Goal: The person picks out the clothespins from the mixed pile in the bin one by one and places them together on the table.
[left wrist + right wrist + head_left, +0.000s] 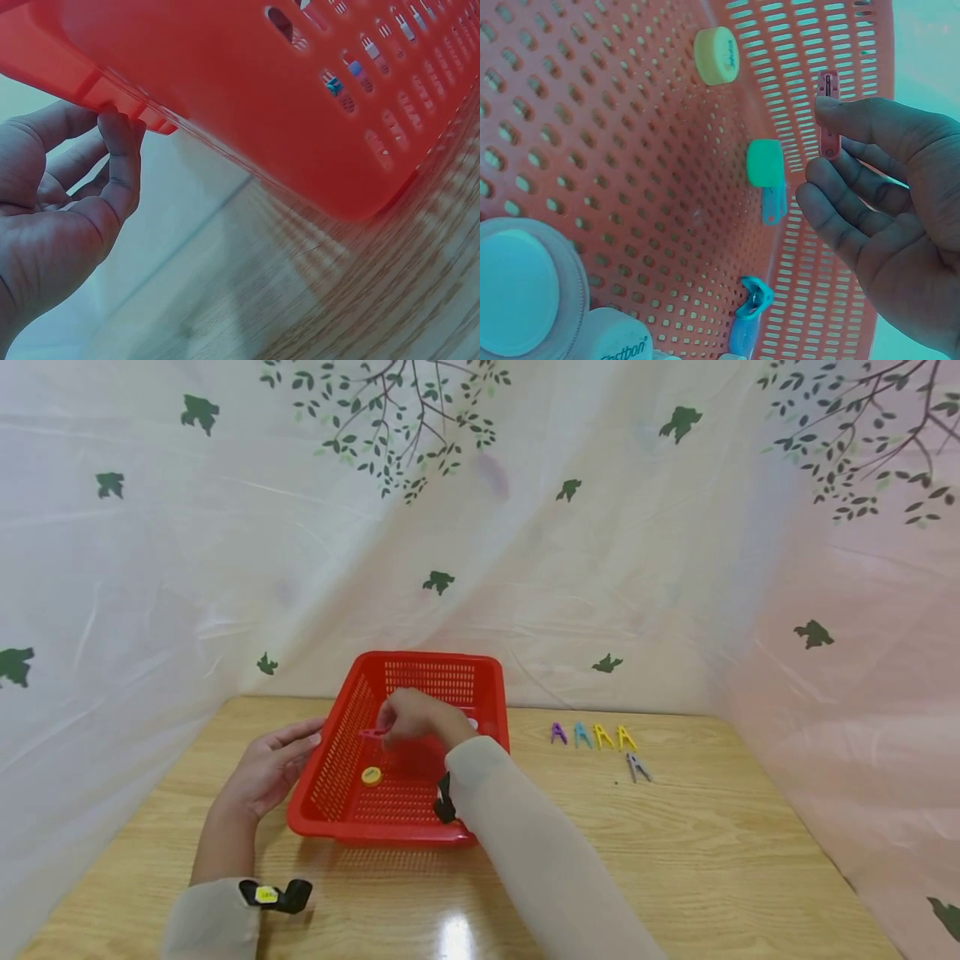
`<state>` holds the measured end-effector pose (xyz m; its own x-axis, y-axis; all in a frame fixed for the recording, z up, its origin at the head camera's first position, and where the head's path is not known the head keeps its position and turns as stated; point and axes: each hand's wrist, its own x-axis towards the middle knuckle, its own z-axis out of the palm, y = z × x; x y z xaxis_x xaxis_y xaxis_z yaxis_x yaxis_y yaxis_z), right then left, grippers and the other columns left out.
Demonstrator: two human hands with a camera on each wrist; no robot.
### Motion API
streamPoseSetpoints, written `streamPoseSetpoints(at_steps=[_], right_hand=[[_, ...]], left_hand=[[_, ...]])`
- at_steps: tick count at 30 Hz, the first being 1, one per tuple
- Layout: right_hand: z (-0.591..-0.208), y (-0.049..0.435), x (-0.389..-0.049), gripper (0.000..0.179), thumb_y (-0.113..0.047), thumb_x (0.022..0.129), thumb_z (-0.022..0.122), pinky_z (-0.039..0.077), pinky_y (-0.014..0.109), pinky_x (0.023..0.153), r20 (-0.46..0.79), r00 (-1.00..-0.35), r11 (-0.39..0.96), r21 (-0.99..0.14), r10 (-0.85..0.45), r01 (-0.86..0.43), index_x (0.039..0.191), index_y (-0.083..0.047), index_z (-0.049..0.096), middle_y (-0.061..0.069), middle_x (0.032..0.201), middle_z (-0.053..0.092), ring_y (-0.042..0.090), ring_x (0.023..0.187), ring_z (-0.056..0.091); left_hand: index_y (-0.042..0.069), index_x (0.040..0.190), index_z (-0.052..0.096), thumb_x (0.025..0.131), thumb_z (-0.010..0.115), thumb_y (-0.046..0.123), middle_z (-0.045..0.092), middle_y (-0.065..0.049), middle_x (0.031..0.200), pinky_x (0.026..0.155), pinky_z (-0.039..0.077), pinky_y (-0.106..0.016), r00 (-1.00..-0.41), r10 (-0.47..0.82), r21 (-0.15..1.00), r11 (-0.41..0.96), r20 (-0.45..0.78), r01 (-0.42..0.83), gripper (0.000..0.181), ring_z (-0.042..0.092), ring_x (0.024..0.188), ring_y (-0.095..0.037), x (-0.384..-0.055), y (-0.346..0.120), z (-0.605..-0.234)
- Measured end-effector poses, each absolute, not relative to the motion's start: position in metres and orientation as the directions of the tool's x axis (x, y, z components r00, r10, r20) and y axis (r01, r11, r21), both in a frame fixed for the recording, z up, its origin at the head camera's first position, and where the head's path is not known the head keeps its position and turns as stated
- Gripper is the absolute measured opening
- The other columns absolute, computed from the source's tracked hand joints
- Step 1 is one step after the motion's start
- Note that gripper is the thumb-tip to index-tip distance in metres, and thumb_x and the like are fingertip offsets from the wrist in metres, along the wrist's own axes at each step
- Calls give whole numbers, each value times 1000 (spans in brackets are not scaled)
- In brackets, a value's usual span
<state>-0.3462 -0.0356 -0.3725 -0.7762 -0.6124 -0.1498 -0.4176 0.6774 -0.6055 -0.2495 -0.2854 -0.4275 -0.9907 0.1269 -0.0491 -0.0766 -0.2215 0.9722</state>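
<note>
My right hand (408,717) is over the inside of a red slotted basket (306,814), pinching a pink clothespin (829,146) between thumb and fingers. At the basket's left side my left hand (273,768) grips the rim with its fingertips; the left wrist view shows that hand (79,172) at the rim's edge. Inside the basket lie a yellow cap (716,56), a green cap (765,163) with a blue clothespin (775,202) beside it, and a teal clothespin (754,298). White round containers (517,292) sit in the basket too, cut off by the frame.
On the wooden table (712,860), right of the basket, a purple clothespin (558,732), a light-blue one (582,735) and two yellow ones (602,736) stand in a row. A grey clothespin (637,767) lies just below them. A leaf-patterned curtain (600,568) borders the table's back.
</note>
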Motion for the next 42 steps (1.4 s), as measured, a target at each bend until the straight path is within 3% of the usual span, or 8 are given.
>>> streamPoseSetpoints(at_steps=[10, 29, 42], right_hand=[[-356, -31, -347, 18, -19, 86, 85, 57, 28, 80, -105, -783, 650, -630, -613, -425, 101, -19, 75, -5, 93, 70, 18, 90, 64], [-320, -17, -348, 21, -18, 90, 81, 57, 21, 80, -4, -783, 647, -566, -623, -511, 110, -18, 73, -5, 101, 67, 16, 95, 63], [-302, 5, -351, 25, -25, 87, 84, 59, 25, 79, -5, -815, 669, -575, -579, -471, 108, -21, 71, -5, 103, 68, 16, 94, 66]], left_hand=[[10, 143, 61, 100, 69, 18, 72, 5, 122, 90, 58, -30, -990, 132, 969, -234, -50, -80, 44, 70, 105, -13, -251, -282, -427], [11, 141, 63, 101, 66, 16, 73, 6, 121, 90, 59, -29, -991, 123, 967, -245, -47, -77, 40, 70, 104, -13, -248, -285, -426], [11, 141, 63, 101, 67, 17, 73, 6, 120, 90, 59, -29, -990, 129, 968, -237, -53, -82, 40, 70, 103, -13, -249, -285, -427]])
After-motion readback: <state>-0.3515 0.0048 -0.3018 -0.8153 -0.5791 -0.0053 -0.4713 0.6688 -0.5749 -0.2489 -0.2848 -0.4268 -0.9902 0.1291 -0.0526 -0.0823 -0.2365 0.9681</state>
